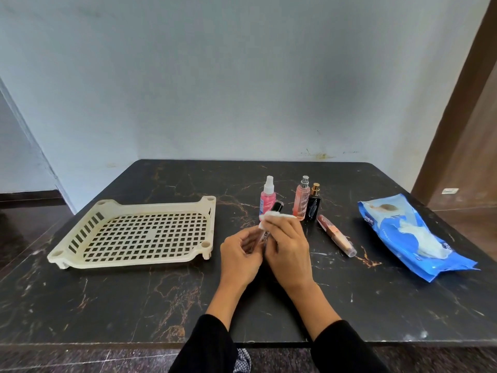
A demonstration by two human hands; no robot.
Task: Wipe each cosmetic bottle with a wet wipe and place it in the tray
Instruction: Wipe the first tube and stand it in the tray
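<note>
The step in hand is the wiping of the 1st item — a slim lip-gloss tube with a black cap. The left hand is closed around the tube's lower end, gripping it between fingers and thumb, while the right hand is closed on a white wet wipe pressed against the tube's upper part. The tube is held above the dark marble table, just right of the cream perforated tray, which holds nothing yet.

The tube's long axis runs diagonally, from the left hand near the person up and away to the right, with the capped end pointing toward the far bottles; how steeply it is tilted cannot be told.

4 items wait unwiped: a pink spray bottle, a peach perfume bottle, a black bottle with a gold top touching or just beside it, and a second gloss tube lying flat, its long axis slanting toward the near right. The blue wipe pack lies well to the right.

The next move likely calls for finishing the wipe along the tube's length, then carrying it left with the left hand and laying it down in the tray — flat, since a slim tube would probably tip on the perforated floor.
</note>
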